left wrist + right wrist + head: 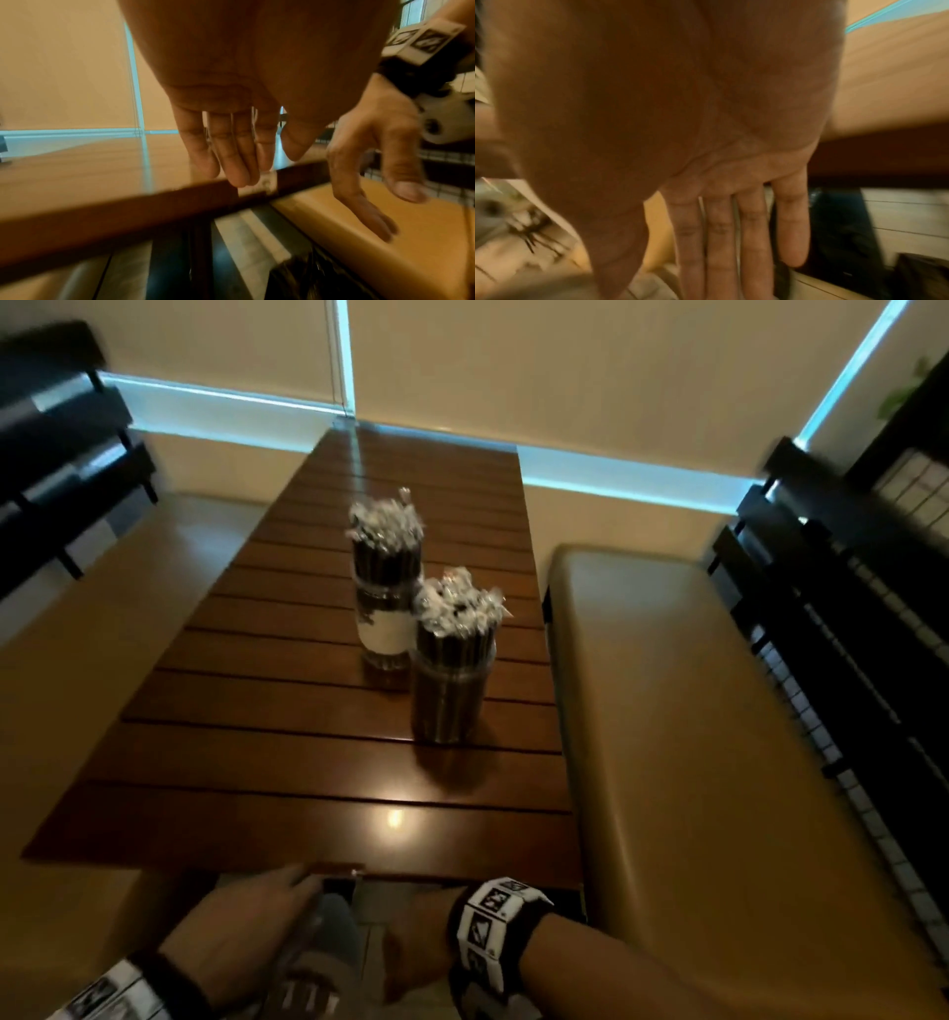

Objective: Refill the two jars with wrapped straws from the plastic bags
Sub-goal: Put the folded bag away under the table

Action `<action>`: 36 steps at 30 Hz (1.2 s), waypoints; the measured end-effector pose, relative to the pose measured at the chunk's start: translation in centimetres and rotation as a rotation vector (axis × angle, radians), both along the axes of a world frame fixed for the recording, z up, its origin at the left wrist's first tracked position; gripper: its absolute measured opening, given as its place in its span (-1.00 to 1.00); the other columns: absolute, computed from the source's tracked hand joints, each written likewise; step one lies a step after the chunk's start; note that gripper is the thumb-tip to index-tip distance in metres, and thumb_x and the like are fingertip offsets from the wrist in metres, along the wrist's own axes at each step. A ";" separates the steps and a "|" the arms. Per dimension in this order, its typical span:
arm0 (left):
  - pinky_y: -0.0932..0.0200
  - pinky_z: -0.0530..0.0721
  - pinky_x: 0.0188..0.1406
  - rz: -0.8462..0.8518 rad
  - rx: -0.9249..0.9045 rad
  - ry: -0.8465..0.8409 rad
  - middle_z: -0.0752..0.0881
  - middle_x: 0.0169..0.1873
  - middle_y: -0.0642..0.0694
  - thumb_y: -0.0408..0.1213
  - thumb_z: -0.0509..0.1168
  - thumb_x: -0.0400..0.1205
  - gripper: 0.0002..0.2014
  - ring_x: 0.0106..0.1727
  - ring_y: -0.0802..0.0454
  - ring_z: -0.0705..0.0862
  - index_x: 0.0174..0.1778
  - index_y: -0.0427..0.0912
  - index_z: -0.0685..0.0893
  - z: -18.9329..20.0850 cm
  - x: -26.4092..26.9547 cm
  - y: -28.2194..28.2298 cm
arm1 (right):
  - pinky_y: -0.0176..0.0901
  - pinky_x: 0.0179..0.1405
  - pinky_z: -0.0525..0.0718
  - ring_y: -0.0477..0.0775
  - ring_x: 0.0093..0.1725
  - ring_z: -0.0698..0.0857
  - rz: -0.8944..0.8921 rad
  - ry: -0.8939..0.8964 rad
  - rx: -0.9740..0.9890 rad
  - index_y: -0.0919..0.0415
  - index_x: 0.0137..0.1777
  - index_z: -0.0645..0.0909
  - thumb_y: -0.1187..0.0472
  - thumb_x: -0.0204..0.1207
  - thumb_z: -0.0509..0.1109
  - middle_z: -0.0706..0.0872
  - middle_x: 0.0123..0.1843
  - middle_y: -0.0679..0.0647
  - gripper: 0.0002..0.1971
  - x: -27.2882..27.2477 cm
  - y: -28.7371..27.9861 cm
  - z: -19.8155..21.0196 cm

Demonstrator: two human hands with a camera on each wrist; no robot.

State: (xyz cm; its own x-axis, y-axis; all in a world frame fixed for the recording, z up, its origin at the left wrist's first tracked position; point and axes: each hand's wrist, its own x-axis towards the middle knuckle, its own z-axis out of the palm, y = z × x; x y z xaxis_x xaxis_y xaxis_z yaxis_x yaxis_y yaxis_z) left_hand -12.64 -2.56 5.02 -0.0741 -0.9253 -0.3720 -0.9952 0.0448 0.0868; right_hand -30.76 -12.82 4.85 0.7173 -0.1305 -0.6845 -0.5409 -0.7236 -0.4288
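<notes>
My left grip (pixel 246 911) hangs slack with fingers straight, tips at the near edge of the surface (pixel 287 762); my right grip (pixel 416 942) sits just beside it, below that edge, fingers long and loose, holding nothing. Both jars (pixel 452 680) stand well beyond the grips, mid-surface, one (pixel 386 603) just behind the other, each already bristling with wrapped straws (pixel 457 603); I see no bags, so I judge the refill about done. If more is needed, I would steady a jar with one grip and feed straws upright. The surface is dark slatted wood; tan benches (pixel 693 711) flank it; blinds (pixel 565 367) glow beyond.
</notes>
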 end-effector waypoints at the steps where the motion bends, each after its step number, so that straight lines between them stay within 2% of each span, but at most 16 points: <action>1: 0.09 0.58 -0.25 0.027 -0.033 0.037 0.60 -0.04 0.09 0.12 0.07 0.65 -0.72 -0.06 0.03 0.71 0.02 0.06 0.57 1.9 0.1 -0.6 | -0.25 0.27 0.46 0.29 0.33 0.57 0.031 0.002 0.019 0.40 0.43 0.55 0.09 0.65 0.39 0.62 0.37 0.33 -0.53 0.4 0.3 2.6; 2: 0.12 0.51 -0.29 0.052 -0.095 0.027 0.59 -0.06 0.08 0.14 0.04 0.65 -0.70 -0.09 0.02 0.69 0.00 0.06 0.56 3.6 0.4 -1.6 | -0.34 0.09 0.48 0.27 0.28 0.57 0.028 -0.013 0.016 0.41 0.40 0.57 0.12 0.68 0.36 0.63 0.31 0.34 -0.58 0.7 -0.2 3.6; 3: 0.15 0.46 -0.32 0.073 -0.170 0.027 0.57 -0.08 0.08 0.16 0.01 0.65 -0.69 -0.12 0.03 0.67 0.00 0.06 0.54 4.6 0.9 -2.7 | -0.28 -0.04 0.45 0.27 0.19 0.60 0.024 -0.021 -0.013 0.37 0.33 0.62 0.08 0.68 0.34 0.65 0.23 0.33 -0.62 1.2 -0.8 4.8; 5: 0.17 0.44 -0.32 0.127 -0.272 0.008 0.49 -0.13 0.09 0.14 0.05 0.68 -0.75 -0.15 0.06 0.61 -0.02 0.07 0.49 7.2 2.1 -5.4 | -0.13 -0.15 0.50 0.21 -0.02 0.64 -0.111 -0.099 -0.173 0.19 0.13 0.70 -0.12 0.64 0.31 0.71 0.04 0.20 -0.63 2.2 -2.4 6.1; 7: 0.11 0.49 -0.27 0.185 -0.348 0.014 0.49 -0.10 0.09 0.12 0.10 0.68 -0.79 -0.07 0.02 0.63 -0.01 0.08 0.45 9.5 3.1 -8.6 | -0.08 -0.22 0.60 0.14 -0.12 0.69 -0.372 -0.320 -0.436 0.08 -0.08 0.62 -0.20 0.59 0.26 0.71 -0.11 0.05 -0.65 2.7 -4.7 6.5; 9: 0.06 0.60 -0.15 0.258 -0.442 0.076 0.54 -0.02 0.04 0.11 0.17 0.66 -0.76 0.01 -0.04 0.64 0.05 0.03 0.47 11.4 4.2 -12.3 | -0.13 -0.31 0.51 0.04 -0.23 0.60 -0.573 -0.639 -0.733 0.02 -0.23 0.44 -0.21 0.54 0.28 0.56 -0.25 -0.09 -0.68 2.6 -7.1 8.4; 11: -0.01 0.66 -0.02 0.378 -0.525 0.157 0.57 0.09 -0.01 0.12 0.24 0.63 -0.68 0.07 -0.06 0.64 0.15 0.00 0.49 12.4 5.4 -16.1 | -0.23 -0.32 0.40 -0.06 -0.26 0.43 -0.699 -0.881 -0.950 -0.09 -0.22 0.32 -0.25 0.43 0.39 0.43 -0.23 -0.14 -0.65 2.2 -9.5 9.9; 12: -0.03 0.66 0.04 0.442 -0.548 0.204 0.56 0.16 -0.03 0.14 0.27 0.61 -0.61 0.12 -0.07 0.63 0.21 -0.02 0.48 12.6 5.8 -17.8 | -0.23 -0.26 0.45 -0.08 -0.22 0.43 -0.791 -0.952 -0.970 -0.10 -0.15 0.33 -0.30 0.34 0.45 0.42 -0.16 -0.14 -0.58 1.9 -10.5 10.1; 15: -0.09 0.62 0.21 0.605 -0.554 0.311 0.46 0.39 -0.15 0.21 0.37 0.51 -0.32 0.35 -0.16 0.53 0.44 -0.09 0.37 12.1 6.2 -21.9 | 0.02 0.16 0.65 -0.01 0.17 0.52 -1.116 -0.967 -0.802 -0.08 0.27 0.33 -0.43 0.07 0.56 0.41 0.22 -0.07 -0.15 1.7 -12.9 9.2; 18: -0.18 0.52 0.36 0.697 -0.477 0.397 0.27 0.54 -0.23 0.31 0.44 0.38 0.00 0.52 -0.25 0.37 0.59 -0.13 0.17 10.7 6.0 -25.2 | 0.22 0.48 0.49 0.12 0.52 0.36 -1.225 -0.854 -0.494 -0.11 0.61 0.06 -0.33 -0.03 0.70 0.22 0.56 0.02 0.25 2.2 -14.3 7.9; 20: -0.23 0.45 0.48 0.771 -0.416 0.548 0.21 0.58 -0.25 0.41 0.48 0.21 0.22 0.57 -0.28 0.31 0.65 -0.13 0.09 9.4 5.9 -27.2 | 0.19 0.53 0.44 0.12 0.57 0.32 -1.259 -0.849 -0.355 -0.10 0.66 -0.01 -0.29 -0.08 0.73 0.21 0.60 0.01 0.35 2.8 -15.1 7.0; 22: -0.27 0.42 0.51 0.843 -0.417 0.725 0.21 0.60 -0.23 0.45 0.51 0.03 0.35 0.58 -0.27 0.30 0.66 -0.08 0.07 8.1 5.8 -28.7 | 0.14 0.49 0.51 0.06 0.51 0.44 -1.271 -0.891 -0.275 -0.09 0.59 0.17 -0.29 -0.14 0.73 0.38 0.51 -0.05 0.26 3.5 -15.9 6.1; 25: -0.22 0.39 0.54 0.880 -0.505 0.805 0.25 0.58 -0.17 0.24 0.62 0.14 0.25 0.56 -0.25 0.34 0.66 -0.02 0.09 6.3 5.0 -30.4 | 0.07 0.37 0.62 -0.07 0.36 0.57 -1.256 -0.912 -0.245 -0.14 0.46 0.34 -0.26 -0.16 0.72 0.54 0.34 -0.18 0.10 4.3 -16.7 5.4; 28: -0.13 0.53 0.41 0.881 -0.610 0.822 0.43 0.44 -0.15 0.07 0.64 0.20 0.02 0.43 -0.23 0.50 0.54 -0.04 0.27 5.7 4.3 -31.2 | 0.08 0.36 0.64 -0.05 0.34 0.60 -1.307 -0.904 -0.253 -0.11 0.44 0.38 -0.28 -0.17 0.70 0.57 0.32 -0.18 0.09 4.5 -17.2 5.3; 31: -0.06 0.63 0.25 0.887 -0.621 0.834 0.52 0.34 -0.11 0.10 0.63 0.18 -0.04 0.30 -0.18 0.59 0.44 -0.03 0.31 6.2 4.4 -30.8 | 0.13 0.31 0.66 0.00 0.32 0.62 -1.346 -0.874 -0.263 -0.13 0.41 0.38 -0.32 -0.22 0.68 0.58 0.29 -0.17 0.09 4.4 -17.6 5.2; 36: -0.09 0.67 0.22 0.907 -0.615 0.781 0.58 0.28 -0.10 0.13 0.61 0.09 -0.02 0.27 -0.20 0.61 0.38 -0.01 0.29 6.0 6.0 -27.0 | 0.15 0.38 0.61 0.11 0.40 0.57 -1.329 -0.836 -0.290 -0.01 0.52 0.31 -0.31 -0.19 0.68 0.55 0.38 -0.03 0.19 4.6 -18.5 6.0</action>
